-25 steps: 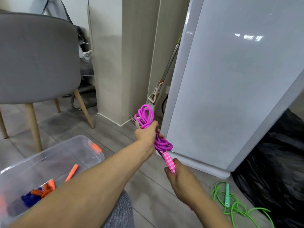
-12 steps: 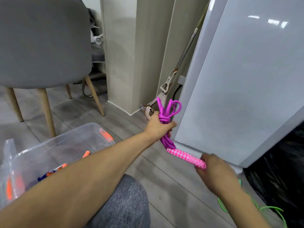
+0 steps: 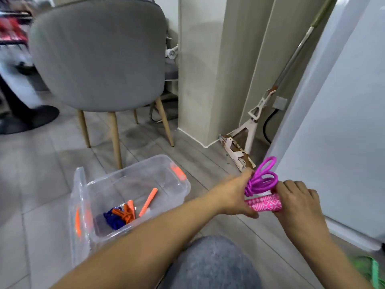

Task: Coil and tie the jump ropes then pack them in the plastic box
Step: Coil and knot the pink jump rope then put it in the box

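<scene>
A coiled pink jump rope [image 3: 263, 180] with patterned pink handles [image 3: 264, 204] is held in front of me, above the floor. My left hand [image 3: 236, 195] grips the coil from the left. My right hand [image 3: 298, 203] holds the handles' right end. To the left on the floor stands a clear plastic box [image 3: 179, 197], open, with orange latches. In it lies a blue rope with orange handles [image 3: 125, 213]. A green jump rope [image 3: 373, 270] lies loose on the floor at the bottom right, partly cut off.
A grey chair [image 3: 100, 57] with wooden legs stands behind the box. A mop [image 3: 250, 130] leans in the corner by a beige pillar. A white appliance [image 3: 343, 122] fills the right side. The box lid [image 3: 80, 211] stands at its left edge. My knee [image 3: 210, 265] is below.
The view swung left, showing more of the box. My right hand moved up against the coil, and the pink handles now lie level between both hands.
</scene>
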`<state>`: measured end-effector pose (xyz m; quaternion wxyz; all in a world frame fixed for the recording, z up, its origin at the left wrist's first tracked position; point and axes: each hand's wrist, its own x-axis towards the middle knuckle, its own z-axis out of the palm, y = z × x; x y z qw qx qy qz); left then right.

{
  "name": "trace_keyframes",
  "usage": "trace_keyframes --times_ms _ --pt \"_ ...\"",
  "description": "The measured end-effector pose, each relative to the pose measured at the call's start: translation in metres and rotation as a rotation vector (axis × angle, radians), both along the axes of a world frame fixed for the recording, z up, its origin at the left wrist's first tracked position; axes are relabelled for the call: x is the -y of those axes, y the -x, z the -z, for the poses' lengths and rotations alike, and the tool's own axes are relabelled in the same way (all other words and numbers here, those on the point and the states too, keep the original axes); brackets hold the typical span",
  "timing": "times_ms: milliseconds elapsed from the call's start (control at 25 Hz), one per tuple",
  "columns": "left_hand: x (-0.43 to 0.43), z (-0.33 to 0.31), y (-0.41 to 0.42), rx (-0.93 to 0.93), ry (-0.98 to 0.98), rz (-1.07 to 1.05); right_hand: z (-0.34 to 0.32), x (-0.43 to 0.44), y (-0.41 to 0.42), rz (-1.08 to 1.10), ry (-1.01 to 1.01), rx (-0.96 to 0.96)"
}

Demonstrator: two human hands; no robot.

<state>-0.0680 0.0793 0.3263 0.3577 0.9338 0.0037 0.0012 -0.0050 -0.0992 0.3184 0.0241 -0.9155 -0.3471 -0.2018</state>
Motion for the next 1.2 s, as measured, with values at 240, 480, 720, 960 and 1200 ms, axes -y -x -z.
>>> trace_keyframes --times_ms 240,480,720,960,1200 --pt "-0.077 0.023 0.043 0.054 -0.249 -0.175 0.034 -0.099 0.008 -0.204 -0.086 -0.182" --pt "-0.151 0.07 0.069 -0.005 -0.126 -0.482 0.056 -0.205 0.007 -0.43 -0.076 -0.073" --pt "-0.234 0.136 0.076 -0.115 0.143 -0.913 0.103 -0.289 0.006 -0.449 -0.093 -0.089" --pt "-0.288 0.232 0.056 -0.498 0.149 -1.07 0.186 -0.314 -0.003 -0.553 0.057 -0.271" --pt "-0.288 0.304 0.05 -0.612 0.202 -0.95 0.226 -0.316 -0.012 -0.531 0.062 -0.304"
